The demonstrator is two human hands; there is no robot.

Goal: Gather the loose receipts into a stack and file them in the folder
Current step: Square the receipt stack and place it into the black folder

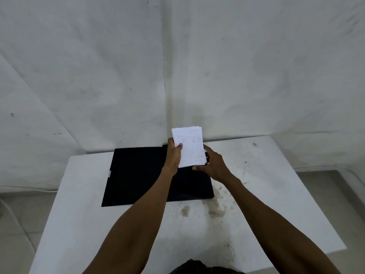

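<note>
A stack of white printed receipts (192, 148) stands almost upright above the far right part of a black folder (136, 175), which lies flat and closed on the white table (83, 210). My left hand (173, 157) grips the stack's left edge, thumb on the front sheet. My right hand (214, 165) holds the stack's right and lower edges, fingers curled behind the paper. The top sheets are slightly fanned at the upper edge.
The table's surface carries brownish stains (216, 206) near the folder's front right corner. White walls meet in a corner (165, 86) just behind the table. Grey floor (335, 186) shows to the right and left.
</note>
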